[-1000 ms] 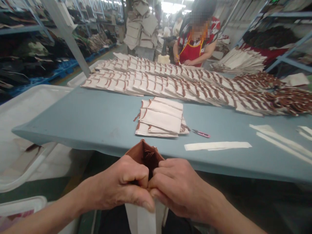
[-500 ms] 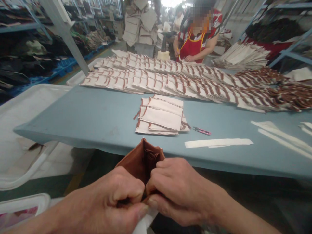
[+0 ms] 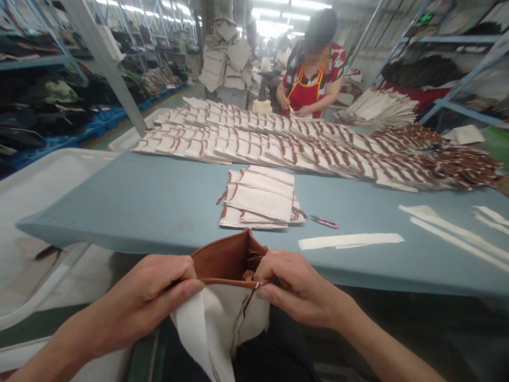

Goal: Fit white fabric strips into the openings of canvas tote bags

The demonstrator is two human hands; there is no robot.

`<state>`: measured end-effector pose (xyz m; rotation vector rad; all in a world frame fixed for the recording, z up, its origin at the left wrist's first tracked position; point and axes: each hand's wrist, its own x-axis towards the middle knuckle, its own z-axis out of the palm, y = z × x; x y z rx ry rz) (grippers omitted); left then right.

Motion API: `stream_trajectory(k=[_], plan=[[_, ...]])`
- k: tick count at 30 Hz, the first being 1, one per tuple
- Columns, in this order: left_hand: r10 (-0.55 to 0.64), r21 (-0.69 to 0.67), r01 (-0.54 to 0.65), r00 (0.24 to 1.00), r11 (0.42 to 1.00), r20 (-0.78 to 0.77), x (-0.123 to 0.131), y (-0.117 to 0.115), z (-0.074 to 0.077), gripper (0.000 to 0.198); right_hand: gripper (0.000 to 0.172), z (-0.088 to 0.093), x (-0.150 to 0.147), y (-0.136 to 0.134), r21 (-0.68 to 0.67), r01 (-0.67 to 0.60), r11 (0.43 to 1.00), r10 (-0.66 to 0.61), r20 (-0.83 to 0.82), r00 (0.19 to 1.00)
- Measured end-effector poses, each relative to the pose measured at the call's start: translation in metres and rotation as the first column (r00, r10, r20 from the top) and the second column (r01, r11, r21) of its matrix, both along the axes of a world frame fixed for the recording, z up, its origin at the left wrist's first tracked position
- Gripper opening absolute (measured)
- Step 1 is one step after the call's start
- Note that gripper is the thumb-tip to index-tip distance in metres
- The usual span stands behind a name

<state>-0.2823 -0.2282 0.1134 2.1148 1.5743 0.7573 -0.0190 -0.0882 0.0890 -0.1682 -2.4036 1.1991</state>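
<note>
Between my hands hangs a fabric pouch (image 3: pixel 222 302), off-white outside with a seam down its side and brown inside. Its mouth gapes, and dark brown cords or folds show within. My left hand (image 3: pixel 159 297) pinches the rim at the left, beside a loose white strip (image 3: pixel 193 329) that hangs down. At the right corner, near the seam, my right hand (image 3: pixel 296 289) grips the rim with thumb and fingers. On the table just beyond lies a small stack of similar folded pouches (image 3: pixel 260 199), with pink-handled thread snips (image 3: pixel 325 222) to its right.
Long overlapping rows of pouches (image 3: pixel 254 146) cover the far part of the blue table (image 3: pixel 99 207). White fabric strips (image 3: pixel 350 241) lie at the right. White bins (image 3: pixel 51 175) stand at the left. A person in a red apron (image 3: pixel 308 93) works across the table.
My hands, close together before, have moved apart along the rim. The left one went left, the mouth now spreads wider, and the off-white outer side has come into view.
</note>
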Motion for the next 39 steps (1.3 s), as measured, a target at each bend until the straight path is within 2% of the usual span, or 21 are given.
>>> stream_trajectory(k=[2, 5, 8, 10, 13, 15, 18, 24, 28, 30, 32, 35, 39], plan=[[0.045, 0.022, -0.045, 0.999, 0.999, -0.002, -0.007, 0.005, -0.011, 0.035, 0.023, 0.017, 0.0, -0.001, -0.114, 0.016, 0.993, -0.014, 0.023, 1.0], [0.052, -0.064, -0.044, 0.99, 0.997, 0.132, -0.011, 0.02, -0.022, 0.045, 0.029, 0.039, -0.005, 0.002, -0.282, -0.003, 0.959, 0.03, 0.094, 0.995], [0.003, -0.107, 0.025, 0.967, 0.994, 0.255, -0.003, 0.034, -0.017, 0.043, 0.036, 0.047, -0.01, 0.005, -0.372, -0.027, 0.928, 0.064, 0.088, 0.994], [-0.064, -0.046, 0.08, 0.959, 0.996, 0.275, 0.01, 0.039, -0.005, 0.038, 0.039, 0.044, -0.012, 0.006, -0.385, -0.029, 0.923, 0.071, 0.097, 0.993], [-0.172, 0.011, 0.176, 0.945, 0.984, 0.279, 0.03, 0.042, 0.011, 0.018, 0.041, 0.037, -0.011, 0.006, -0.361, -0.037, 0.932, 0.083, 0.113, 0.99], [-0.204, 0.008, 0.211, 0.938, 0.978, 0.28, 0.04, 0.043, 0.017, 0.009, 0.039, 0.032, -0.009, 0.006, -0.336, -0.037, 0.941, 0.08, 0.115, 0.99], [-0.202, -0.001, 0.209, 0.946, 0.978, 0.252, 0.048, 0.047, 0.019, 0.01, 0.033, 0.028, -0.006, 0.009, -0.331, -0.025, 0.943, 0.075, 0.139, 0.987], [-0.179, 0.001, 0.18, 0.976, 0.984, 0.123, 0.051, 0.053, 0.016, 0.014, 0.034, 0.023, -0.006, 0.015, -0.38, -0.011, 0.925, 0.063, 0.125, 0.99], [-0.165, -0.014, 0.166, 0.985, 0.986, 0.044, 0.057, 0.057, 0.008, 0.016, 0.027, 0.016, -0.005, 0.02, -0.329, 0.041, 0.943, 0.025, 0.193, 0.981], [-0.129, -0.051, 0.133, 0.989, 0.99, 0.078, 0.062, 0.058, 0.002, 0.016, 0.027, 0.011, -0.004, 0.023, -0.31, 0.061, 0.949, 0.006, 0.212, 0.977], [-0.098, -0.111, 0.118, 0.98, 0.987, 0.172, 0.066, 0.058, -0.006, 0.015, 0.031, 0.004, -0.004, 0.026, -0.35, 0.071, 0.934, 0.01, 0.227, 0.974], [-0.078, -0.204, 0.145, 0.949, 0.968, 0.305, 0.069, 0.057, -0.014, 0.02, 0.039, -0.006, -0.003, 0.03, -0.47, 0.063, 0.88, 0.054, 0.231, 0.971], [-0.056, -0.284, 0.168, 0.93, 0.944, 0.364, 0.067, 0.058, -0.016, 0.018, 0.043, -0.016, -0.005, 0.03, -0.558, 0.03, 0.829, 0.097, 0.197, 0.976]])
